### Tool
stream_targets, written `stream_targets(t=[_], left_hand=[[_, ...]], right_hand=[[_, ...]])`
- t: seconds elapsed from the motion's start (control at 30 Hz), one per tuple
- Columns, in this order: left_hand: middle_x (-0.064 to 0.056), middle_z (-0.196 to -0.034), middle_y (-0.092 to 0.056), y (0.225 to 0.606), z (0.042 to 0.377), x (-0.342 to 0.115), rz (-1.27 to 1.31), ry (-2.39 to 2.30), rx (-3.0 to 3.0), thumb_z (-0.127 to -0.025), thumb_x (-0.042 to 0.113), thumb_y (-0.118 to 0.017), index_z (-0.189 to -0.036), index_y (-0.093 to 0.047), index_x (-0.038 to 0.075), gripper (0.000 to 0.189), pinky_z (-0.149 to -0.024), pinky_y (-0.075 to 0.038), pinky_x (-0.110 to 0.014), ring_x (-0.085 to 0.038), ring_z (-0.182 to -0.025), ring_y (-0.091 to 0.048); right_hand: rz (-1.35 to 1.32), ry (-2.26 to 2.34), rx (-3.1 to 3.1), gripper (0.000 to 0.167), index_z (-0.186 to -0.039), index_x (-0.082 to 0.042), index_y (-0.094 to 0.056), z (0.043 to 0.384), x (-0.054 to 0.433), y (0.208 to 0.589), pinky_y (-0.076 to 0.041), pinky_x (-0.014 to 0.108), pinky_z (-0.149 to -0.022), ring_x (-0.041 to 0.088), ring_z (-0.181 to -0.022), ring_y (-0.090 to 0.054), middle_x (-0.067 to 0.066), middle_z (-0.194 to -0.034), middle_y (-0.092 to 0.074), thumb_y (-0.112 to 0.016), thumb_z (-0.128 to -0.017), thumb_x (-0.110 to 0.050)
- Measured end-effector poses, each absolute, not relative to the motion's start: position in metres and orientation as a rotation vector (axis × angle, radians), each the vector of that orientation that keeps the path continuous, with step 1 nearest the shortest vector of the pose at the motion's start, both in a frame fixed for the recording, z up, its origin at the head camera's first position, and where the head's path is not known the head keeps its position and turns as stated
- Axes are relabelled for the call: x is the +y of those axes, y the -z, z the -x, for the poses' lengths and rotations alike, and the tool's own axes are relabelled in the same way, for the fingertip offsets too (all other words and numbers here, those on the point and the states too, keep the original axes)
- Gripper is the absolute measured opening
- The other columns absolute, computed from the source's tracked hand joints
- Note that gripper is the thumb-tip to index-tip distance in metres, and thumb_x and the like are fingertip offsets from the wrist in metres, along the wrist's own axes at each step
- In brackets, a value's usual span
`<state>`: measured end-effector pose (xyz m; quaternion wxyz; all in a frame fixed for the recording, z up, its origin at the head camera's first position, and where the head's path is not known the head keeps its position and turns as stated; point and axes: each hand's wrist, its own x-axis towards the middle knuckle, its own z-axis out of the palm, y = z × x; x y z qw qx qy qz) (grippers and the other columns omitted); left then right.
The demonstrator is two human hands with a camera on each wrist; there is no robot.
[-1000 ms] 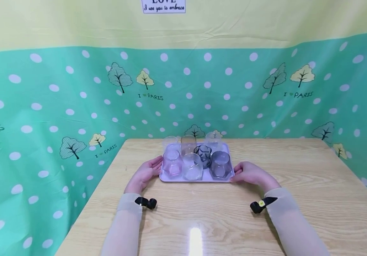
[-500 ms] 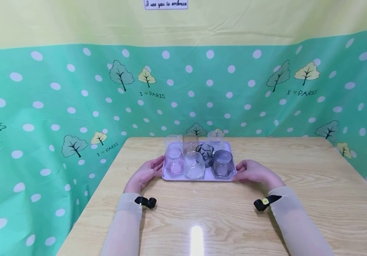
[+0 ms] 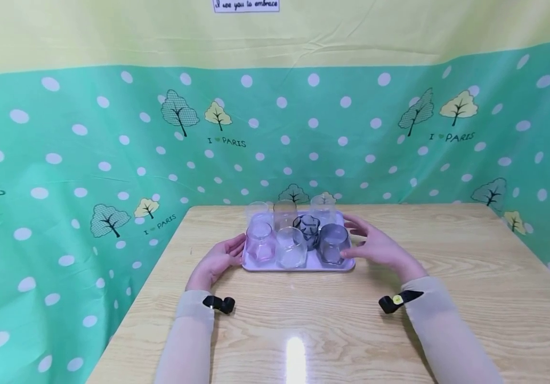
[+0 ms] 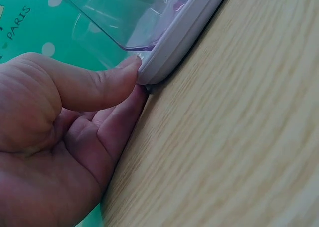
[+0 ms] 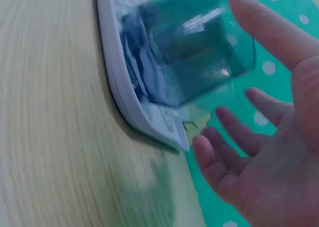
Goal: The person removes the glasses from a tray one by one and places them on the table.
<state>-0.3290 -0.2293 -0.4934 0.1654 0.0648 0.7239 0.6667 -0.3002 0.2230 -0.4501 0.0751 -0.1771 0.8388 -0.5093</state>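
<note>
A pale lilac tray [image 3: 312, 265] stands on the wooden table with several drinking glasses on it. My left hand [image 3: 218, 261] grips its left front corner; the left wrist view shows the thumb [image 4: 112, 90] on the tray's rim [image 4: 174, 45] and fingers under the edge. On the right, my right hand [image 3: 381, 248] is spread beside a smoky grey glass [image 3: 332, 246], thumb over its side, nothing gripped. In the right wrist view, the fingers [image 5: 234, 132] are apart from that glass. A pink-tinted glass [image 3: 261, 246] and a clear glass [image 3: 291, 252] complete the front row.
Behind stand a dark patterned glass [image 3: 306, 230], a brownish glass [image 3: 285, 215] and two clear ones, among them the back right glass [image 3: 323, 209]. A green dotted cloth [image 3: 313, 141] hangs at the table's back edge. Bare wood [image 3: 265, 314] lies before the tray.
My right hand has let go of the tray's right front corner and moved up and inward, its fingers spreading beside the smoky grey glass. The left hand keeps its hold on the tray.
</note>
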Motion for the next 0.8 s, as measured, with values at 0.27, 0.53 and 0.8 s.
stream_targets(t=[0.27,0.53,0.8], left_hand=[[-0.017,-0.174,-0.023,0.493,0.329,-0.227,-0.239,-1.804,2.147,-0.091,-0.018,-0.062,-0.167,-0.023,-0.002,0.086,-0.126,-0.031,-0.038,-0.033,-0.159,-0.029],[-0.015,-0.175,-0.024,0.495,0.330,-0.229,-0.240,-1.795,2.150,-0.091,-0.019,-0.062,-0.168,-0.024,0.000,0.088,-0.126,-0.032,-0.038,-0.032,-0.159,-0.029],[-0.015,-0.174,-0.025,0.492,0.331,-0.229,-0.222,-1.803,2.138,-0.090,-0.020,-0.059,-0.168,-0.024,0.000,0.087,-0.127,-0.032,-0.038,-0.031,-0.158,-0.031]], right_hand=[[0.492,1.421,2.664,0.113,-0.169,-0.016,-0.032,0.299,0.198,0.459,-0.033,0.066,-0.124,0.049,-0.150,-0.040,0.027,-0.164,-0.042,-0.097,-0.078,-0.035],[0.382,1.453,2.679,0.109,-0.165,-0.009,-0.038,0.297,0.191,0.465,-0.037,0.067,-0.121,0.049,-0.140,-0.051,0.029,-0.156,-0.050,-0.096,-0.078,-0.037],[0.317,1.537,2.657,0.107,-0.164,-0.009,-0.040,0.296,0.202,0.454,-0.035,0.068,-0.122,0.047,-0.142,-0.050,0.024,-0.156,-0.053,-0.096,-0.078,-0.040]])
